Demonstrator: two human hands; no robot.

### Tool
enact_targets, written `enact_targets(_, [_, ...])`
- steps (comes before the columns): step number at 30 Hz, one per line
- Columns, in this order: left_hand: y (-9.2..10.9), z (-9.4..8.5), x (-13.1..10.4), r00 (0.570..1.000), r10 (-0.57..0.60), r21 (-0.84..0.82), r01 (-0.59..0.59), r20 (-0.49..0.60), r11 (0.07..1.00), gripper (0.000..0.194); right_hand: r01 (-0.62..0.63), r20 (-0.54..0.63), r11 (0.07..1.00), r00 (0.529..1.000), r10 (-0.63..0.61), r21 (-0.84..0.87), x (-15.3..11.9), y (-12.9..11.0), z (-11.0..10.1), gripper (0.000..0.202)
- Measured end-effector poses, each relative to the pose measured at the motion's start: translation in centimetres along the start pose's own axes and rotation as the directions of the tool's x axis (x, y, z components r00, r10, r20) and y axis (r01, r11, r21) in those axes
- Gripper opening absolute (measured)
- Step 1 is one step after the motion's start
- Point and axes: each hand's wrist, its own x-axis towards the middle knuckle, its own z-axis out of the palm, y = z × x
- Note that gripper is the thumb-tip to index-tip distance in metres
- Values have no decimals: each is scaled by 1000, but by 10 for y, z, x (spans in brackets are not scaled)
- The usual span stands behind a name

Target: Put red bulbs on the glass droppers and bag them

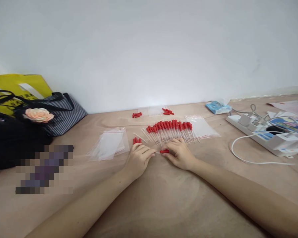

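Between my hands lies a thin clear tube with a red rubber cap (164, 151) on its right end. My left hand (139, 159) pinches the tube's left end, and my right hand (180, 153) holds the red cap between thumb and fingers. Just beyond the hands, a fan of clear tubes with red caps (172, 125) rests on the table (149, 205). A few loose red caps (137, 140) sit right behind my left hand, beside a couple of uncapped thin tubes (140, 137).
Clear plastic bags (111, 142) lie at the left, more bags (203, 127) at the right. Red caps (137, 115) are near the wall. A power strip (260, 135) with white cables is at right; a striped bag (64, 114) and blurred item (46, 170) at left.
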Motion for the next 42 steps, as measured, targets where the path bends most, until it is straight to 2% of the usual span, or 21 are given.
enact_targets(4, [0,2,-1,1000,7,0,-7,-1,1000,21,65,-10,998,998,-65,-10,-1,0,2,17])
enact_targets(10, [-1,3,-1,1000,5,-28,-5,5,1000,20,84,-11,996,996,-83,33,0,1,3,15])
enact_targets(20, [0,0,-1,996,75,-26,-76,-57,997,20,176,-56,972,984,-169,154,1,7,7,20])
enact_targets(25, [0,1,-2,998,58,-43,-60,-30,997,22,227,-52,952,974,-221,205,3,6,4,19])
enact_targets(30, [2,0,-2,998,57,-55,-58,-26,997,23,258,-47,952,966,-254,162,2,6,3,18])
enact_targets(36, [6,-1,-3,998,56,14,-56,19,998,25,246,-10,967,969,-246,63,0,6,4,19])
enact_targets(42, [10,0,-2,999,35,37,-35,8,999,22,232,-39,972,972,-231,29,0,1,4,20])
